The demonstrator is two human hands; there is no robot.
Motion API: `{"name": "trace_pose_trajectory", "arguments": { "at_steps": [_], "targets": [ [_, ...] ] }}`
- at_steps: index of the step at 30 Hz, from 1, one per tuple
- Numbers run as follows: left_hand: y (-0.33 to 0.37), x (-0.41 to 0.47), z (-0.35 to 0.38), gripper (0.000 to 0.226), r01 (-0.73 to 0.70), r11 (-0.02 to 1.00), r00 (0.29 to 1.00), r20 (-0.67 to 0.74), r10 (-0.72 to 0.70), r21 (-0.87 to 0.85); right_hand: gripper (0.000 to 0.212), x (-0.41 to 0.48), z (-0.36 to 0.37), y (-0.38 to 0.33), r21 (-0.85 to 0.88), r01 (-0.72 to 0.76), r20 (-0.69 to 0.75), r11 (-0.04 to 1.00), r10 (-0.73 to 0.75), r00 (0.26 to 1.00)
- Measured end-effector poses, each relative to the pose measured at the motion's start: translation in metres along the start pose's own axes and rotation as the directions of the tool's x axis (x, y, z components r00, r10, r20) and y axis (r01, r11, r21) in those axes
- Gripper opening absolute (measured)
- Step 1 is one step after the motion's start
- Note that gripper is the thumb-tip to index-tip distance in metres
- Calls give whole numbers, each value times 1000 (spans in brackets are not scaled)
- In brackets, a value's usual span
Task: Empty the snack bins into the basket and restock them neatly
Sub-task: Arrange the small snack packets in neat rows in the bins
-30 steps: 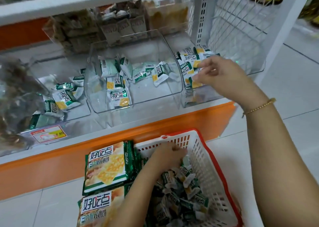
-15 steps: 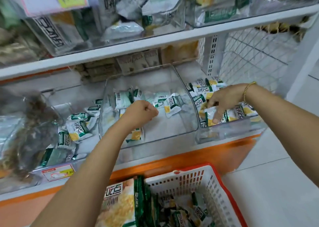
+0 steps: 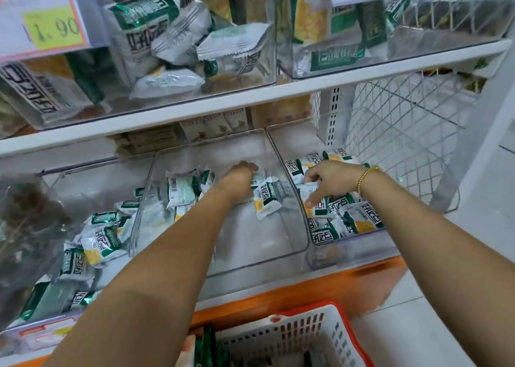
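Shelving [image 3: 250, 102] with clear bins [image 3: 252, 251], tiled floor [image 3: 418, 336]

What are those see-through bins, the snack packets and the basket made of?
The bins look like clear, glossy hard plastic: contents show through their walls. The snack packets seem thin shiny film, crinkled, with crimped ends. The basket looks like moulded white plastic, slotted, with a red rim.
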State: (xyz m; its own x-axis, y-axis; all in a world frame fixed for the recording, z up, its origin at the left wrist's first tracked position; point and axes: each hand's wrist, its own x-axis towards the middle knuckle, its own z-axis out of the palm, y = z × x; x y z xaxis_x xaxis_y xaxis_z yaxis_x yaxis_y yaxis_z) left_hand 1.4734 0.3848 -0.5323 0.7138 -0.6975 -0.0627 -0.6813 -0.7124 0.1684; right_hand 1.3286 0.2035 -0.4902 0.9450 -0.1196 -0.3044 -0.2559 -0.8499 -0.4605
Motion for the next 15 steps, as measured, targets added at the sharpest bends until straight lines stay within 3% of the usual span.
{"name": "trace_pose_trajectory", "arguments": {
  "at_steps": [7, 10, 13, 15],
  "targets": [
    [-7, 6, 23, 47, 65, 995, 987, -154, -54, 70, 77, -6, 21, 12, 176, -63, -144, 982, 89, 986],
    [-10, 5, 18, 34, 82, 995, 966, -250, -67, 53, 77, -9, 33, 16, 264, -65, -193, 962, 118, 974],
    [-11, -2, 3, 30, 122, 987, 931, -331, -151, -108, 75, -9, 36, 20, 317, -25, -234, 948, 104, 967],
    [-11, -6, -10, 28, 166, 924, 923, -276, -268, -344, 77, -9, 34, 21, 322, -22, -254, 946, 109, 961]
  ]
}}
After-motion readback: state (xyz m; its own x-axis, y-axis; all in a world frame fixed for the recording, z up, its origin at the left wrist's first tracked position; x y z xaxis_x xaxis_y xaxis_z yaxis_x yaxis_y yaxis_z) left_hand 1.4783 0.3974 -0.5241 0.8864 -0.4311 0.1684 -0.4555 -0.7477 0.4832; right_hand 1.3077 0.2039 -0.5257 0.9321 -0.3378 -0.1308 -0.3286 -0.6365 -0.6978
